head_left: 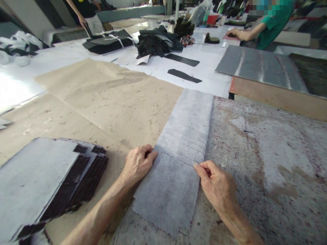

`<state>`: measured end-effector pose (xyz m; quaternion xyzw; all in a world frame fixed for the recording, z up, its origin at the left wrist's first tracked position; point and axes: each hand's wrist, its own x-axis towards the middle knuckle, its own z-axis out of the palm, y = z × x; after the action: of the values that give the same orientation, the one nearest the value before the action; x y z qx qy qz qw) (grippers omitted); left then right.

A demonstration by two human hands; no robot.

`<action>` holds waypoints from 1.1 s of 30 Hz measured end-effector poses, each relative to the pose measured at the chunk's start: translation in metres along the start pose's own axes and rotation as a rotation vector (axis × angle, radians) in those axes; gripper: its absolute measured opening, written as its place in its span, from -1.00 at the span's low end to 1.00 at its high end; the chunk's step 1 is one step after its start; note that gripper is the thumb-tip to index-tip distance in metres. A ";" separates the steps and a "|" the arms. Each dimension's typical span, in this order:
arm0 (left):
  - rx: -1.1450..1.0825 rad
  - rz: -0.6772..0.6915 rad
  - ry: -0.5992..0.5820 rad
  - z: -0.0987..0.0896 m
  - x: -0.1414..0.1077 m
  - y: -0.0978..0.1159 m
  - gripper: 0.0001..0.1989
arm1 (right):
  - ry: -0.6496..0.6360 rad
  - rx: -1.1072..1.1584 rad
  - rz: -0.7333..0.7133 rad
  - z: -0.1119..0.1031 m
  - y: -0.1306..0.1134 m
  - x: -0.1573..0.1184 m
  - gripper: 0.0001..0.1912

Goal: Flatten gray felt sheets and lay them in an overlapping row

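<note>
Several light grey fabric pieces (176,180) lie overlapped in a staggered row, running away from me along the border between brown paper and a speckled board. My left hand (140,161) is closed at the row's left edge, thumb and forefinger pinching the edge of a fabric piece. At the right edge, a little nearer to me, my right hand (217,183) pinches the same cross edge between thumb and fingertips. The near piece lies flat between my two wrists. A thick stack of pale-topped dark pieces (38,180) sits left of my left forearm.
Brown paper (102,98) covers the left, the speckled board (255,163) the right. Dark fabric piles (158,41) and two dark strips (184,75) lie beyond. Grey sheets (260,68) are stacked at back right. A person in green (274,27) and another person's arm (76,12) are further back.
</note>
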<state>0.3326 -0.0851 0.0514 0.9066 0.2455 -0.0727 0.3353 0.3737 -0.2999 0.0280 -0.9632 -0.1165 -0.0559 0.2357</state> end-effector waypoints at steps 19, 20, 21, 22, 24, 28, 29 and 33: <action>0.087 0.044 0.056 0.007 -0.003 0.001 -0.79 | -0.008 -0.018 0.014 0.002 -0.002 -0.002 -0.61; 0.122 0.026 0.077 0.008 -0.004 0.002 -0.81 | 0.021 -0.030 0.009 0.004 -0.002 -0.003 -0.64; 0.155 0.003 0.107 0.009 -0.005 0.002 -0.83 | 0.059 -0.040 0.002 0.005 -0.001 -0.005 -0.67; 0.180 -0.017 0.145 0.010 -0.006 0.002 -0.84 | 0.100 -0.044 -0.008 0.006 0.000 -0.006 -0.69; 0.217 -0.024 0.255 0.011 -0.010 0.001 -0.79 | 0.161 -0.031 -0.034 0.006 0.002 -0.008 -0.71; 0.329 0.179 0.506 0.018 -0.026 -0.003 -0.60 | 0.252 0.011 -0.192 -0.004 0.004 -0.011 -0.73; 0.361 0.263 0.531 0.021 -0.031 -0.003 -0.56 | 0.266 0.002 -0.262 -0.007 0.003 -0.012 -0.73; 0.439 0.516 0.423 0.043 -0.049 -0.007 -0.40 | 0.150 -0.063 -0.515 -0.011 -0.001 -0.022 -0.61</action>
<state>0.2878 -0.1277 0.0291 0.9836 0.0519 0.1514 0.0828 0.3513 -0.3090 0.0346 -0.9019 -0.3380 -0.1889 0.1915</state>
